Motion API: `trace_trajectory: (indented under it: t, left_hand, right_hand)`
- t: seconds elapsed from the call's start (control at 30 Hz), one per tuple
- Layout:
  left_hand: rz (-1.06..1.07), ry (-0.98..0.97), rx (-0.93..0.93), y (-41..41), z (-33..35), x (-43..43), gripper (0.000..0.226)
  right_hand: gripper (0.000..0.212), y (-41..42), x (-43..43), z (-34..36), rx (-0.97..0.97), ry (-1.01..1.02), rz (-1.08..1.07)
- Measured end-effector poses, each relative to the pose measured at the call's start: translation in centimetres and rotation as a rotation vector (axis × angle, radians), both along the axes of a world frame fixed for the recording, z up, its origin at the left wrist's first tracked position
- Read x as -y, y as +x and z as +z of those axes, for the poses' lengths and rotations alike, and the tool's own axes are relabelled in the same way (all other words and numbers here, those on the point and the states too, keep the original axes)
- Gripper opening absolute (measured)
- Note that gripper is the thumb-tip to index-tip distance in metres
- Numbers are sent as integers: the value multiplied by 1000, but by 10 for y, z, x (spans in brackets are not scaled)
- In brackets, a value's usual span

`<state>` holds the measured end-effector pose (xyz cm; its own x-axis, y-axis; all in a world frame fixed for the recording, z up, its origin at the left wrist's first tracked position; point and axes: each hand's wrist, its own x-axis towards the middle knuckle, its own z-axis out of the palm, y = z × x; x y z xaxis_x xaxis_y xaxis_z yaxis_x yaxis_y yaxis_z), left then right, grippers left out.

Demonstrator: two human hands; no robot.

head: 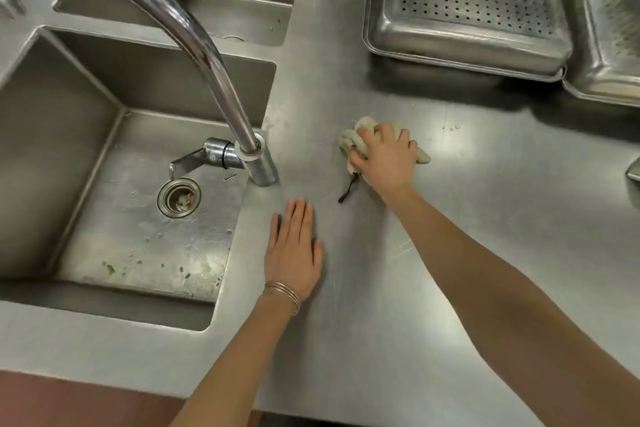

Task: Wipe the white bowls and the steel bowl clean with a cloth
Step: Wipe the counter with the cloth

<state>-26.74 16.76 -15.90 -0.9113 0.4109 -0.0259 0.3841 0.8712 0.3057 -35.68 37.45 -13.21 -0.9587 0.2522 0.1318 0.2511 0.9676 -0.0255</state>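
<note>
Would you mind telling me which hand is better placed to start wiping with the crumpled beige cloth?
Right. The right hand grips the crumpled beige cloth on the steel counter; the left hand lies flat and empty on it, near the steel sink basin.

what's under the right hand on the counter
A bunched cream cloth lies under the right hand on the steel counter; the fingers curl over it. A black loop sticks out near the wrist. The palm covers the cloth's middle.

a steel sink with a curved faucet adjoins the counter holding a perforated tray.
</note>
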Motion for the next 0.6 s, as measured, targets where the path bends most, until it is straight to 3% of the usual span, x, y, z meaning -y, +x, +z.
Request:
trace_trajectory:
  t: [0.1,0.23,0.37,0.5,0.6]
  left_hand:
    - [152,8,56,-15,3,-26,63]
    - [227,-59,77,-22,-3,-46,61]
    - [236,-56,53,-21,-6,-45,63]
    - [237,-46,38,-23,-8,-45,65]
    - [239,-29,38,-24,-8,-43,65]
  right_hand:
    - [40,4,12,-3,-37,9,-34]
    - [37,55,20,-20,-164,28,310]
    - [38,0,-3,-21,-235,38,487]
    - [36,-79,-35,-18,-189,73,392]
    - [37,-82,-56,-15,-107,51,300]
